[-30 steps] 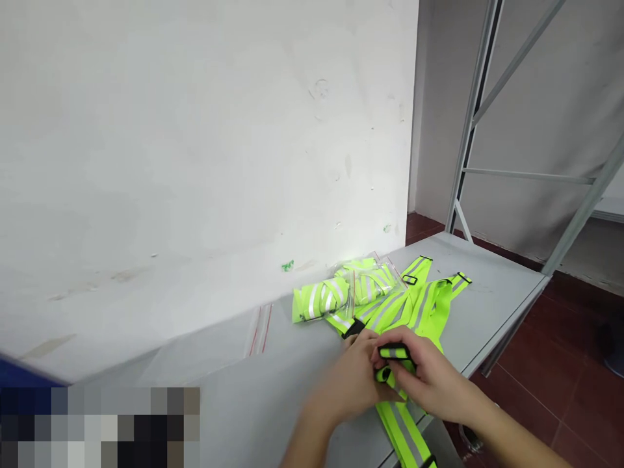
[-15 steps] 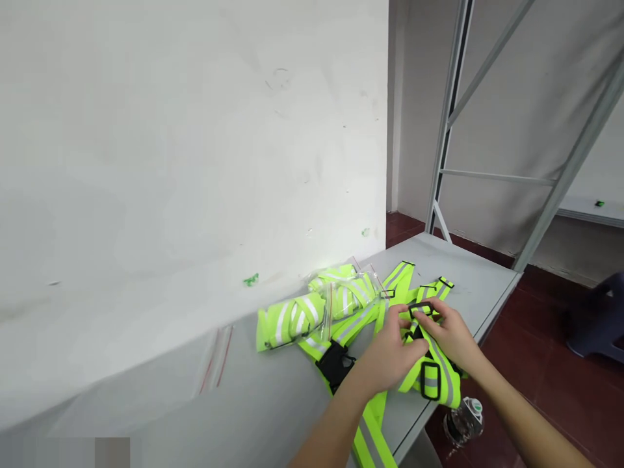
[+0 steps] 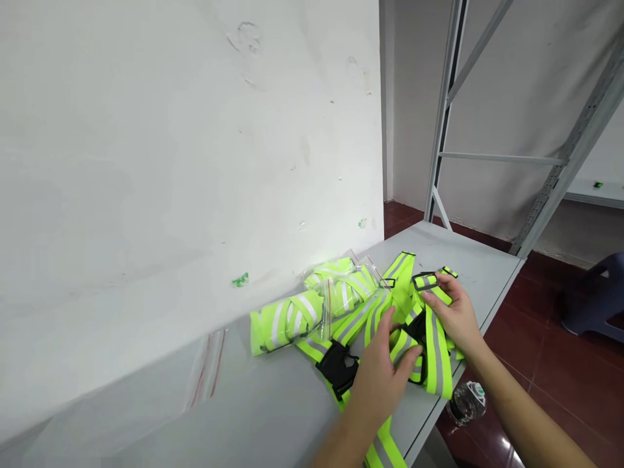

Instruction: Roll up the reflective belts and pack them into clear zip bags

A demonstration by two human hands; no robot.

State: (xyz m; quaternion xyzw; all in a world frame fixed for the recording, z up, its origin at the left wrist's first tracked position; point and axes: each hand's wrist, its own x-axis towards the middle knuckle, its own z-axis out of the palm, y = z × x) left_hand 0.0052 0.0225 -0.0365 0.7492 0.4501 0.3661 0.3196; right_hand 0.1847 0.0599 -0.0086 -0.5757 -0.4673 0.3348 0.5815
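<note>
The bright yellow-green cloth harness with silver stripes (image 3: 437, 351) lies in a heap near the edge of the long grey table (image 3: 480, 260), with some of its straps lifted up in the hands. The right hand (image 3: 455, 312) pinches a strap between thumb and finger, right next to a black plastic ring shaped like a box (image 3: 426, 288). The left hand (image 3: 383, 367) is bent around a fold of the harness, and its thumb touches the cloth. I cannot tell if it is squeezing. A big black plastic clip (image 3: 338, 367) lies on the table just beside the left hand. Next to the harness are three rolled yellow-green straps in clear plastic bags (image 3: 290, 320), close to the white wall (image 3: 195, 143). Nearer the front, flat clear plastic bags with red lines (image 3: 207, 370) lie on the table. A clear plastic bottle with a pale cap (image 3: 467, 404) is on the red tile floor (image 3: 511, 351), and a dark blue plastic stool (image 3: 597, 296) stands farther off.
</note>
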